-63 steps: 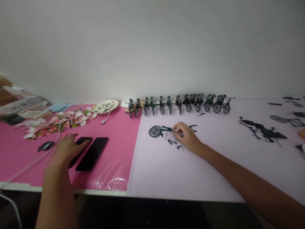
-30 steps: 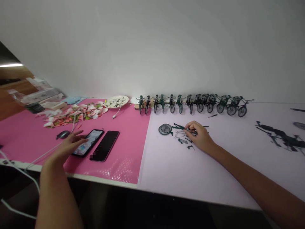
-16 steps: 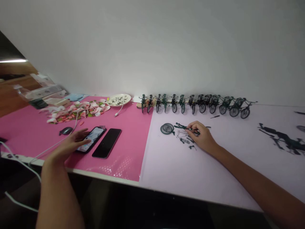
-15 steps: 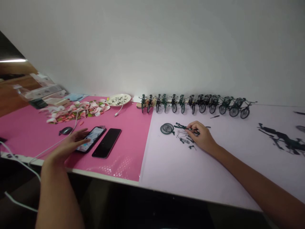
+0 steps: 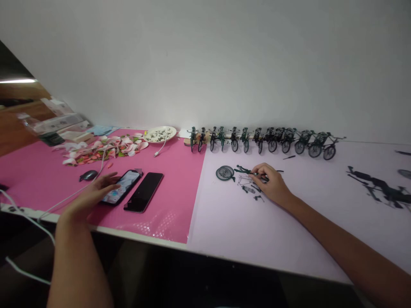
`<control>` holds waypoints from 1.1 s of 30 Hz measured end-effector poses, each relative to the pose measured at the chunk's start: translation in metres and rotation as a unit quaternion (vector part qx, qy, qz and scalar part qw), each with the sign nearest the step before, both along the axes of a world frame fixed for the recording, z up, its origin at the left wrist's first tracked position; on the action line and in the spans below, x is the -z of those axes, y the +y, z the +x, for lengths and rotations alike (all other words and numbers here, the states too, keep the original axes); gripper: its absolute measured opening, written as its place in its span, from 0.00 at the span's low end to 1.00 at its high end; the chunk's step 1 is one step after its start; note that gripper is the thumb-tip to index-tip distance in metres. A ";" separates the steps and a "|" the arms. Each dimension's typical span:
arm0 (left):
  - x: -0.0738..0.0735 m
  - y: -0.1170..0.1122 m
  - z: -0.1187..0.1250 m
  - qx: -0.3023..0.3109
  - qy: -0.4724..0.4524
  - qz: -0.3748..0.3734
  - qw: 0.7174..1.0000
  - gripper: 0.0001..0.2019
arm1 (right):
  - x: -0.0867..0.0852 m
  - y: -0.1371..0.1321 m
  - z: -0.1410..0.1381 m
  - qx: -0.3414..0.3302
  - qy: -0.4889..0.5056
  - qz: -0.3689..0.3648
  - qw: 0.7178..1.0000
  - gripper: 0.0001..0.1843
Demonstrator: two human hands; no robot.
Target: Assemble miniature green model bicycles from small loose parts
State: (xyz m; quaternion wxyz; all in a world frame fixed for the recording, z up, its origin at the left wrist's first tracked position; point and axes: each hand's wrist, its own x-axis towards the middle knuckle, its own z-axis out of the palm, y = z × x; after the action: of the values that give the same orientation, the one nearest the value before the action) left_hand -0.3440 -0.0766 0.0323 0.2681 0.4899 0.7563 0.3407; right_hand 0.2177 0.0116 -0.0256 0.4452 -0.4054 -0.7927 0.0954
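Observation:
My left hand (image 5: 101, 188) is at the left edge of a lit smartphone (image 5: 123, 187), fingers apart and thumb over its screen. To the right lies a second phone (image 5: 144, 192) with a dark screen. My right hand (image 5: 268, 179) is on the pale sheet, thumb and fingertips pinched together among small model bicycle parts. What is in the pinch is mostly hidden. Left of it lie a dark green frame part (image 5: 241, 169) and two overlapping spoked wheels (image 5: 225, 173). Just below are a grey wire-like part (image 5: 243, 180) and small dark parts (image 5: 248, 189).
A row of assembled model bicycles (image 5: 245, 140) stands along the wall. At the back left are a plate of small pieces (image 5: 160, 134), a petal pile (image 5: 109, 149), a mouse (image 5: 89, 175) and white cables (image 5: 64, 199). Larger dark parts (image 5: 382, 186) lie at right.
My left thumb has lifted slightly and shifted up over the lit phone's screen. My right hand stays in nearly the same place and pinch.

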 end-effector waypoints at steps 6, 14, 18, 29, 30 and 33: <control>0.003 0.002 -0.005 0.009 0.018 0.002 1.000 0.51 | -0.001 0.001 -0.001 0.000 0.003 -0.002 1.000 0.17; -0.001 0.002 0.000 0.001 0.018 0.001 1.000 0.45 | -0.001 -0.001 -0.001 0.004 0.000 -0.013 1.000 0.17; -0.005 0.001 0.004 0.002 0.021 -0.016 1.000 0.47 | -0.001 -0.001 -0.001 0.002 -0.002 -0.010 1.000 0.17; 0.001 0.002 0.011 -0.085 -0.072 0.020 0.994 0.31 | 0.000 0.000 -0.001 0.005 -0.009 -0.004 1.000 0.16; 0.001 0.002 0.011 -0.087 -0.077 0.022 0.993 0.30 | 0.000 0.000 -0.001 0.005 -0.008 -0.002 1.000 0.16; 0.000 0.001 0.012 -0.078 -0.064 0.031 0.994 0.28 | 0.000 0.000 0.000 0.002 -0.006 -0.009 1.000 0.16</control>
State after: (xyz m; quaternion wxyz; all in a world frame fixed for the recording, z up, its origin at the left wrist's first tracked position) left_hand -0.3323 -0.0755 0.0327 0.2734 0.4142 0.7629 0.4144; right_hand 0.2175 0.0117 -0.0257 0.4371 -0.4114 -0.7937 0.0989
